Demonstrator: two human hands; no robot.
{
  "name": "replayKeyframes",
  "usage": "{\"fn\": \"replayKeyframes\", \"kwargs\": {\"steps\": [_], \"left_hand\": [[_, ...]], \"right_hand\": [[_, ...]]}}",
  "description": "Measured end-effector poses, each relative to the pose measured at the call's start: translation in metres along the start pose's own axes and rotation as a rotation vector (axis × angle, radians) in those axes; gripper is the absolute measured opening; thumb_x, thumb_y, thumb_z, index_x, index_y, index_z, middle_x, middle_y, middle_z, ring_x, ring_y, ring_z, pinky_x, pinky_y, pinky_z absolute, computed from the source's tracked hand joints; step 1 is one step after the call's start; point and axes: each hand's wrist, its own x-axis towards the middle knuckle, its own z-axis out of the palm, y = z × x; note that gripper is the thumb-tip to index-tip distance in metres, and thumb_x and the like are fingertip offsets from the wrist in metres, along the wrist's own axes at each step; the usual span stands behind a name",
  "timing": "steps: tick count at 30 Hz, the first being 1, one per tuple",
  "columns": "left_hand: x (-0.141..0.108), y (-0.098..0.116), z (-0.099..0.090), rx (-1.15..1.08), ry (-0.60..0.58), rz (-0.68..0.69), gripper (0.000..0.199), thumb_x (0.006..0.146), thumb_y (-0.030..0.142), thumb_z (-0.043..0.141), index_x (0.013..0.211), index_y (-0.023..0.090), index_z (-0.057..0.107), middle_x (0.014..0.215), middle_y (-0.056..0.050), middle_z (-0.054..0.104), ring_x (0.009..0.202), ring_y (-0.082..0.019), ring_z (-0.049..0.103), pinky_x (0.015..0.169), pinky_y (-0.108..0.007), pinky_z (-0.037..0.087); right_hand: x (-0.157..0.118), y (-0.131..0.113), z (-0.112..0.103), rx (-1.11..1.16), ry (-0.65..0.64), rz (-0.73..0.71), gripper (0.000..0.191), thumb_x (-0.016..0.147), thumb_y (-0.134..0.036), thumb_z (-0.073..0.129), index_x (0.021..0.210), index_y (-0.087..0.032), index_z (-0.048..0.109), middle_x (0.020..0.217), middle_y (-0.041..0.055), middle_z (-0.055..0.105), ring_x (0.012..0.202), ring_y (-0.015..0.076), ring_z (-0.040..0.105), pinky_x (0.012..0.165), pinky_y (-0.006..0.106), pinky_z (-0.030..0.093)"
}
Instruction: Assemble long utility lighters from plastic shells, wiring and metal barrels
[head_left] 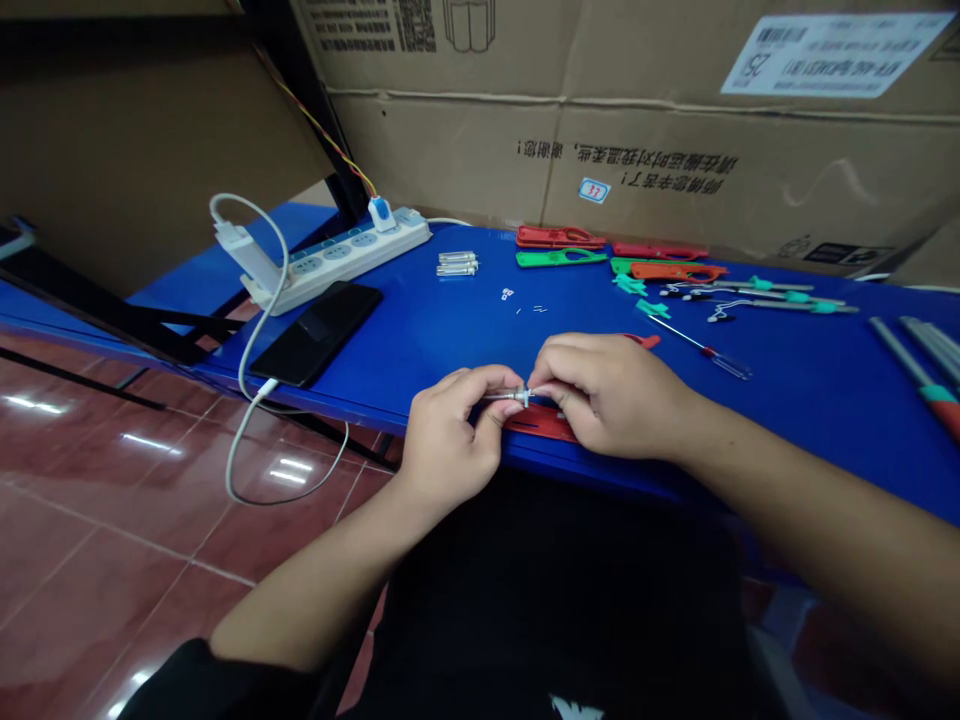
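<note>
Near the front edge of the blue table, my left hand [456, 428] pinches a small clear cylindrical part [504, 395] between thumb and fingers. My right hand [600, 395] meets its right end, thumb and forefinger pressed together; what they grip is too small to make out. Beneath both hands lies a red plastic piece [536, 422], partly covered by them. Tiny white pieces [508, 294] rest on the table beyond the hands, with several similar clear cylinders [457, 264] farther back.
A black phone [319, 332] and a white power strip [337, 258] with cables stand at left. Red, green [561, 258] and orange [679, 272] handles line the back before a cardboard box [450, 150]. A screwdriver [705, 350] and grey rods [900, 352] lie right.
</note>
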Motion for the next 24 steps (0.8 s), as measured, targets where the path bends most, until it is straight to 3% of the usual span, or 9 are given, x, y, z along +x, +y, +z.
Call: {"fn": "replayKeyframes", "kwargs": {"steps": [10,17,24], "left_hand": [[0.001,-0.002,-0.003,-0.052,0.002,0.014,0.011,0.09,0.014,0.061,0.097,0.019,0.068,0.091,-0.001,0.074,0.081,-0.015,0.069,0.077,-0.027,0.055],[0.004,-0.004,-0.003,-0.066,0.025,-0.028,0.011,0.094,0.024,0.063,0.102,0.02,0.069,0.098,-0.003,0.075,0.087,-0.016,0.069,0.083,-0.029,0.056],[0.003,-0.003,-0.004,-0.05,-0.025,0.025,0.01,0.095,0.024,0.063,0.102,0.02,0.068,0.097,-0.003,0.074,0.088,-0.016,0.068,0.084,-0.028,0.055]], "right_hand": [[-0.001,-0.001,0.007,0.087,-0.132,0.005,0.011,0.089,-0.013,0.054,0.081,-0.017,0.06,0.077,0.0024,0.063,0.069,0.0146,0.057,0.063,0.025,0.041],[0.002,-0.003,-0.009,-0.114,0.002,0.031,0.014,0.093,-0.02,0.056,0.092,-0.018,0.069,0.083,0.0046,0.07,0.072,0.0162,0.061,0.066,0.028,0.043],[0.003,0.001,-0.019,-0.115,0.003,-0.021,0.012,0.092,-0.022,0.059,0.089,-0.019,0.07,0.082,0.0024,0.072,0.071,0.015,0.064,0.065,0.027,0.046]]}}
